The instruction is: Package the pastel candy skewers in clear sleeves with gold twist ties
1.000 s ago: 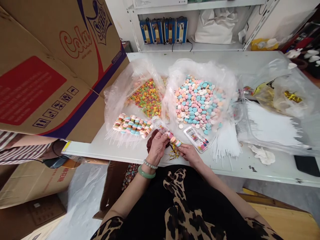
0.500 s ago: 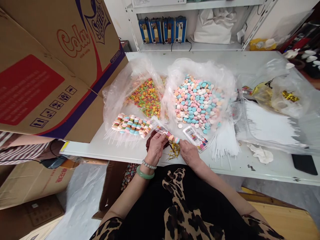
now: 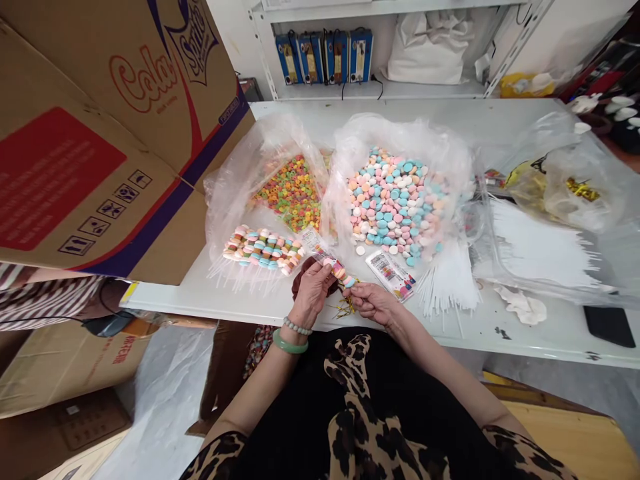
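My left hand (image 3: 311,288) grips the bagged candy stick (image 3: 341,272) between my hands, while my right hand (image 3: 374,303), whose fingers have just uncurled, pinches its end near the gold ties (image 3: 345,308), so work on this end seems unfinished.

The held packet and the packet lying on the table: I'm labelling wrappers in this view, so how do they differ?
The held packet is in the left hand, while the other packet lies on the table, touched by neither hand. Candies show at the held packet's near end; the other packet looks flat. Fingers cover part of the held packet; the other packet is uncovered. Both carry colourful print.
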The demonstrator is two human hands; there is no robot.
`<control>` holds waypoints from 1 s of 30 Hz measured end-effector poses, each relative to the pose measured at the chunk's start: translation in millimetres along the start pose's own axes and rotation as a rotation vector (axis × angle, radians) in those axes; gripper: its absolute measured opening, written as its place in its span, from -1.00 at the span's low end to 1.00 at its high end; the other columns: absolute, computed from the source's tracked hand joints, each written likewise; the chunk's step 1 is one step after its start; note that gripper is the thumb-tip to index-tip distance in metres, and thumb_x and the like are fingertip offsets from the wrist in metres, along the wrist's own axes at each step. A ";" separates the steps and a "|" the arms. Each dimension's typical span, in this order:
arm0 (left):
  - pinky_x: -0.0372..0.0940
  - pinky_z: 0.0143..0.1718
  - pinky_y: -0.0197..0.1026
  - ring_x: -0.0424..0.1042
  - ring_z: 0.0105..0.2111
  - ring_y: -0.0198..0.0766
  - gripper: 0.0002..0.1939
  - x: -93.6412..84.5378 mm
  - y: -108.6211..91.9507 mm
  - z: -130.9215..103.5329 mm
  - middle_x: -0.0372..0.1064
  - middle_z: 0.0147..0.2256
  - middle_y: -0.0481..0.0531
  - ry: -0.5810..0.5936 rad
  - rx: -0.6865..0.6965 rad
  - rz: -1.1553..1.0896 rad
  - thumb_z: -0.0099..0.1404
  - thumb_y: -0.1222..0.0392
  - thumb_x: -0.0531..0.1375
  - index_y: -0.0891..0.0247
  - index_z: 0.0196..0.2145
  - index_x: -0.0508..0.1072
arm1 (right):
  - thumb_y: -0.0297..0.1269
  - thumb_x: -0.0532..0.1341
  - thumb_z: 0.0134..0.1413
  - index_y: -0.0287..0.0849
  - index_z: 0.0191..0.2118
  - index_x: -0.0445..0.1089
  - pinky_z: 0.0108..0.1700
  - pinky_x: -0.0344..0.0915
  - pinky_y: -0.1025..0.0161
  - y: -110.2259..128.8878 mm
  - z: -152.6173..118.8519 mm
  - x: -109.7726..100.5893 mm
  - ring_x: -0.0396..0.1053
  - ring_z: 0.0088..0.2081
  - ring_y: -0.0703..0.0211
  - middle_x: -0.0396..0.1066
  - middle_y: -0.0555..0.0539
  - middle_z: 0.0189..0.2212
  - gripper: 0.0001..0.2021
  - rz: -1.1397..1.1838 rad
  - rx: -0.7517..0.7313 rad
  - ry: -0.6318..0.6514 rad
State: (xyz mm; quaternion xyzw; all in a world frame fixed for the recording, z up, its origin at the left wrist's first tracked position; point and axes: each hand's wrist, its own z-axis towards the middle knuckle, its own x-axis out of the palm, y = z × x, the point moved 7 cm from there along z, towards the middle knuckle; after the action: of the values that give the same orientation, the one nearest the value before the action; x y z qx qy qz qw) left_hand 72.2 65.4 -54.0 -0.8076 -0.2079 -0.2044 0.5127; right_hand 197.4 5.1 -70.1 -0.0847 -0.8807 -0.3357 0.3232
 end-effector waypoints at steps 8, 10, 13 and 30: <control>0.35 -0.13 -0.19 0.49 -0.33 -0.30 -0.71 3.7 1.2 -0.6 0.49 -0.37 -0.01 -0.026 -0.012 0.003 -0.03 0.15 0.44 0.29 -0.36 0.49 | -0.17 0.15 0.15 -0.22 -0.42 0.38 -0.56 -0.05 0.37 28.5 0.2 -0.5 0.05 -0.61 0.37 0.21 0.06 -0.62 -0.77 -0.672 -0.366 -0.422; 0.36 -0.13 -0.18 0.48 -0.35 -0.30 -0.71 2.5 0.0 -1.6 0.50 -0.37 0.00 -0.029 -0.016 -0.009 -0.02 0.15 0.44 0.28 -0.36 0.50 | -0.25 0.07 0.23 -0.20 -0.40 0.38 -0.44 0.05 0.33 40.7 -8.9 7.0 0.23 -0.48 0.26 0.32 -0.03 -0.52 -0.76 -1.105 -0.543 -0.580; 0.37 -0.13 -0.13 0.49 -0.38 -0.27 -0.71 -0.7 -2.4 -2.8 0.50 -0.41 0.02 -0.049 -0.008 -0.013 0.02 0.07 0.42 0.30 -0.39 0.49 | -0.42 -0.01 0.25 -0.21 -0.25 0.40 -0.39 0.05 0.28 42.5 -14.0 16.0 0.32 -0.38 0.18 0.42 -0.13 -0.36 -0.76 -1.611 -0.569 -0.712; 0.38 -0.27 -0.13 0.48 -0.48 -0.24 -0.63 -12.0 3.8 -7.0 0.52 -0.46 0.09 -0.206 -0.038 0.128 -0.01 -0.02 0.41 0.35 -0.40 0.52 | -0.45 -0.07 0.31 -0.25 -0.07 0.38 -0.39 -0.01 0.24 39.4 -15.2 25.4 0.35 -0.38 0.16 0.44 -0.18 -0.34 -0.71 -1.933 -0.632 -0.748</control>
State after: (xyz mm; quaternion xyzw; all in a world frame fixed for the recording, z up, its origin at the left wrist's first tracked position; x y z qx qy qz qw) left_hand 63.5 56.1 -60.6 -0.8454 -0.2036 -0.0912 0.4853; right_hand 199.9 23.5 -24.4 0.4688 -0.4912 -0.6131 -0.4039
